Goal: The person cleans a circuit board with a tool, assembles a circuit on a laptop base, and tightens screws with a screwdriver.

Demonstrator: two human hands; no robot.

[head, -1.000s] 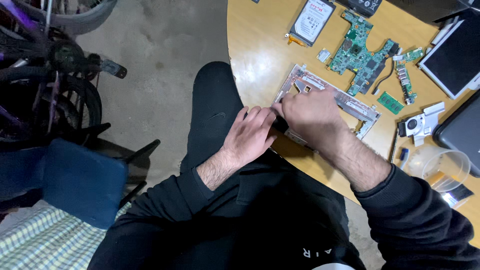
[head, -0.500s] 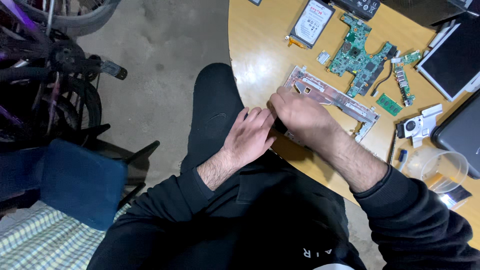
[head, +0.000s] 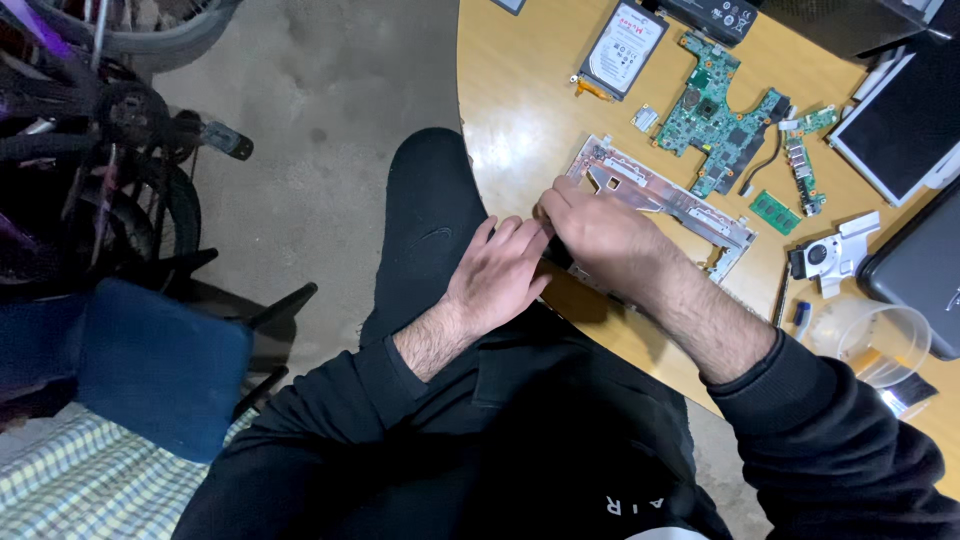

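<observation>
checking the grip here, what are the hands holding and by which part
Both hands meet at the near end of the metal laptop frame at the table edge. The right hand covers that end; the left hand touches beside it. The exact hold is hidden.

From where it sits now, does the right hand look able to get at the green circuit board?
Probably yes: the right hand rests on the metal frame, and the green circuit board lies just beyond with nothing standing between them.

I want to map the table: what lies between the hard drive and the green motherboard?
In the head view, a small silver part lies on bare wood between the hard drive and the motherboard.
</observation>
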